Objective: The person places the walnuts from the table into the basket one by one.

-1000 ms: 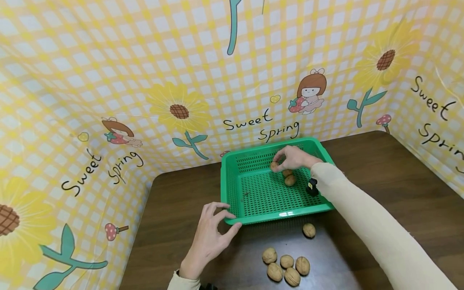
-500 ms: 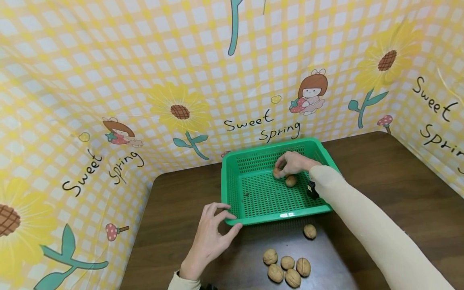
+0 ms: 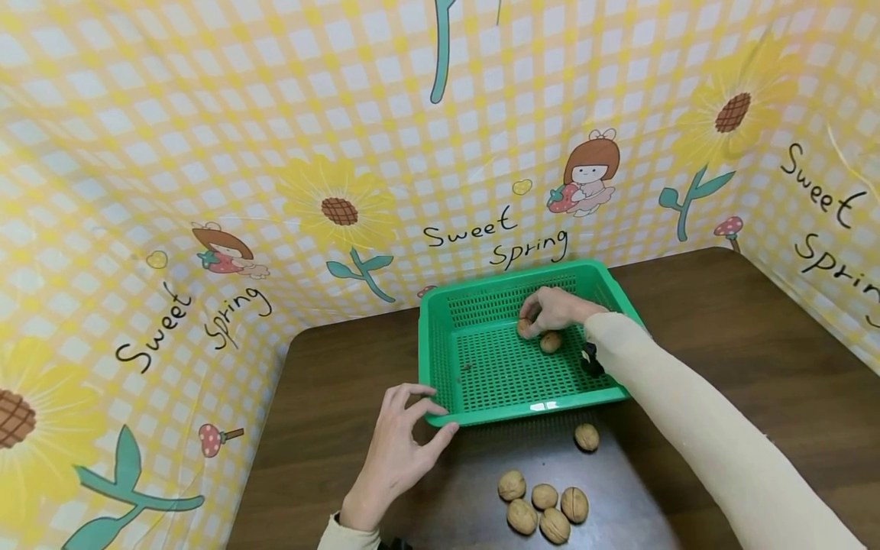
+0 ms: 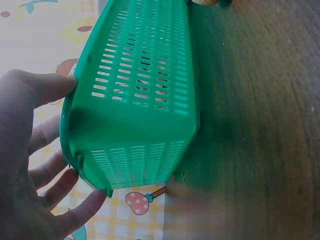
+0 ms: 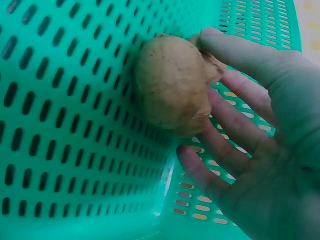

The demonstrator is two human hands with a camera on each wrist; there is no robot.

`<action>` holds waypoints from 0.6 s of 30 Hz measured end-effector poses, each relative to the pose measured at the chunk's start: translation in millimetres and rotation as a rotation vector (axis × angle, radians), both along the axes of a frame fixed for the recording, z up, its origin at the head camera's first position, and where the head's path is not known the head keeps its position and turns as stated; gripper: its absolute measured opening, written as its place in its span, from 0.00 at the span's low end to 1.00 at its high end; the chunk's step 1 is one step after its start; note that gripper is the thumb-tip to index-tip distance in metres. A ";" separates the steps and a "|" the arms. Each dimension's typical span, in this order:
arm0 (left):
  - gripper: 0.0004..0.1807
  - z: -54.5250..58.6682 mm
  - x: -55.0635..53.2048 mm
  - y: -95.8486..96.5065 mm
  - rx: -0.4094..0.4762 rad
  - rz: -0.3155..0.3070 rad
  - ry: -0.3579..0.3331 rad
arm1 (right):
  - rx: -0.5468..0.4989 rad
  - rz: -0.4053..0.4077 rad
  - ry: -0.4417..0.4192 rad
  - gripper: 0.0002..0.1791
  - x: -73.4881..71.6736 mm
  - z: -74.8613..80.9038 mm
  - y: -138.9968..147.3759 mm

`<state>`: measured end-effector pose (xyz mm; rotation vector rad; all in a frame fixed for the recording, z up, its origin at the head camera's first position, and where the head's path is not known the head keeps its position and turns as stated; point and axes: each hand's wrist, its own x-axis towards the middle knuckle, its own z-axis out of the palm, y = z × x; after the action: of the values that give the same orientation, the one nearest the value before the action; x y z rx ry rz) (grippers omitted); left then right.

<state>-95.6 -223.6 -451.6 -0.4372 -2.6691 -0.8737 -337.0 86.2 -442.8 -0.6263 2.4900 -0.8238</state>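
A green plastic basket [image 3: 481, 416] full of slots stands on the table. Inside it, my right hand [image 3: 555, 309] pinches a walnut [image 3: 524, 328] just above or at the basket floor. Another walnut [image 3: 550, 341] lies beside it; in the right wrist view this nearer walnut [image 5: 170, 85] largely hides the pinched one [image 5: 214, 69] by the thumb. At the basket's front left corner my left hand [image 3: 399, 451] holds the rim, thumb on the front side and fingers round the left side. The left wrist view shows the thumb and fingertips touching the basket's rim [image 4: 67, 115].
Several walnuts [image 3: 545, 496] lie grouped on the dark wooden table [image 3: 344, 367] in front of the basket. A single walnut [image 3: 587, 438] sits nearer its front rim. A yellow checked cloth [image 3: 385, 114] hangs behind and at the sides. A small dark speck [image 3: 468, 367] is in the basket.
My right hand has lowered its walnut toward the basket floor, slightly nearer to me, and then stayed there. The left hand and the walnuts on the table have not moved.
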 end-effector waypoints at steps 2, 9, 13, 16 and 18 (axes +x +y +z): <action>0.07 0.5 0.1 -0.4 -0.003 0.000 -0.003 | -0.003 0.002 0.001 0.27 0.3 4.6 -0.3; 0.07 2.2 0.0 -0.9 0.001 0.007 -0.010 | -0.046 0.107 0.061 0.30 10.0 50.9 4.2; 0.06 1.7 -0.1 -0.3 -0.003 0.007 -0.014 | -0.093 0.170 0.099 0.28 29.8 84.0 10.9; 0.06 1.4 -0.3 -0.2 -0.002 0.004 -0.015 | -0.135 0.191 0.146 0.26 52.0 103.7 13.3; 0.06 1.5 -0.7 -0.4 0.000 0.002 -0.012 | -0.166 0.204 0.188 0.23 69.0 112.8 13.6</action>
<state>-96.2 -223.9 -450.2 -0.4307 -2.6799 -0.8779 -267.9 99.7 -330.0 -1.0406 2.4827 -0.9360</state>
